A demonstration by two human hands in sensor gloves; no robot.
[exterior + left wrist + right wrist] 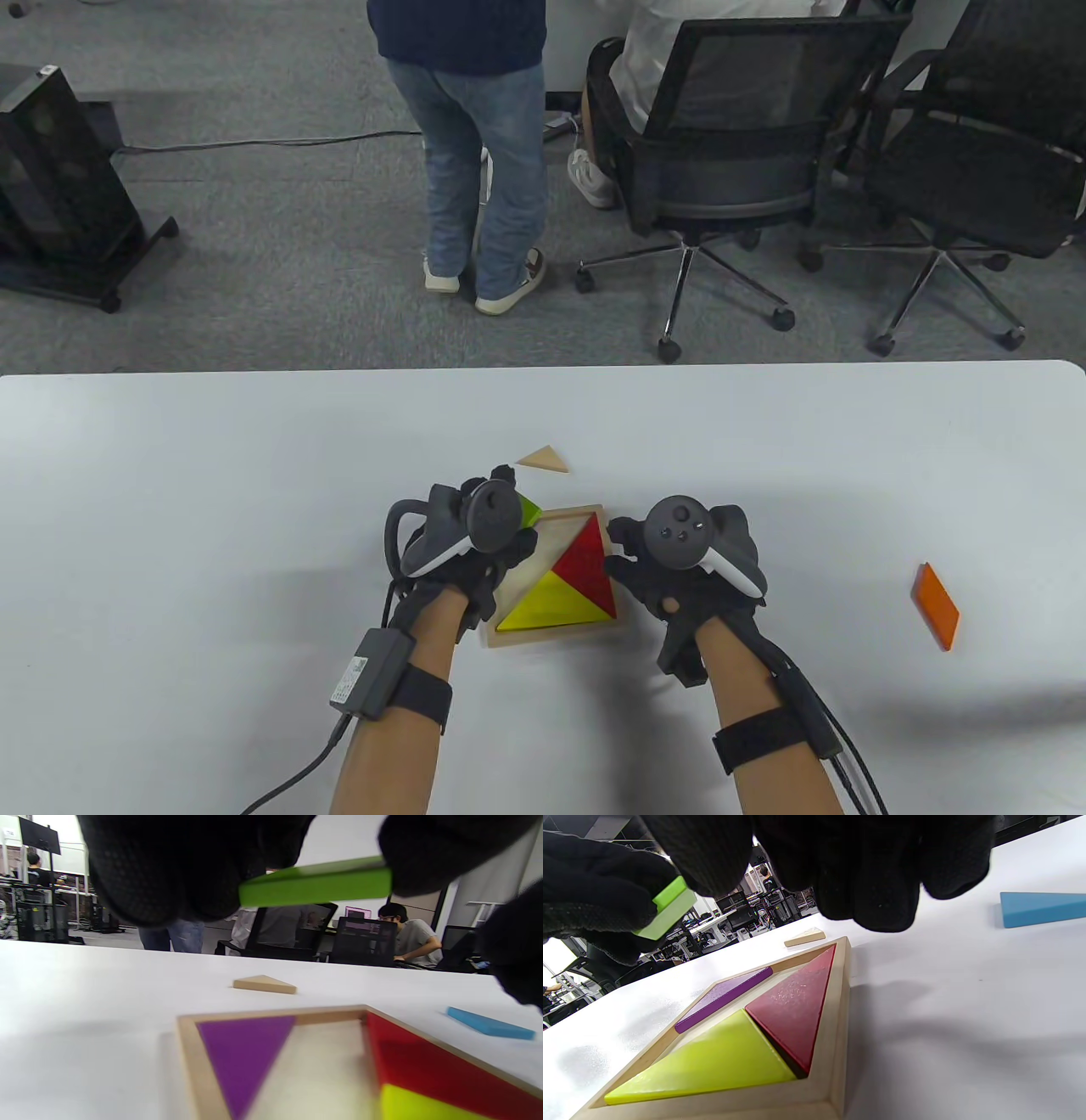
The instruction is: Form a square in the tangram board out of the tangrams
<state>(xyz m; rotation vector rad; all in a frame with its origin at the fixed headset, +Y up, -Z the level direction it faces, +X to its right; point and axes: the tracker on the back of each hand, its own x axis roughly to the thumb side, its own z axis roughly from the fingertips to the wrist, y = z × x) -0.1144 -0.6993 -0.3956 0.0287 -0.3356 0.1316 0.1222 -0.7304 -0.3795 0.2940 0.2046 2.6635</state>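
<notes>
We see the white table [254,475] carrying the wooden tangram board [594,632], which lies between our two hands, with a yellow triangle [556,604] and a red triangle [585,556] seated on its right and near sides and a purple triangle [242,1056] along its left edge. That leaves a bare patch of tray floor toward the far middle. Our left hand [475,543] hovers over the board's far-left corner, fingers and thumb pinching a green piece [316,882] by its edges, held flat and clear above the tray, its long axis running left to right. We judge the gap lies just below and slightly right of that grip. Our right hand [679,560] sits beside the board's right rim, fingers loosely curled, holding nothing. A tan triangle [543,459], a blue piece [1041,908] and an orange piece [935,606] lie loose on the table.
</notes>
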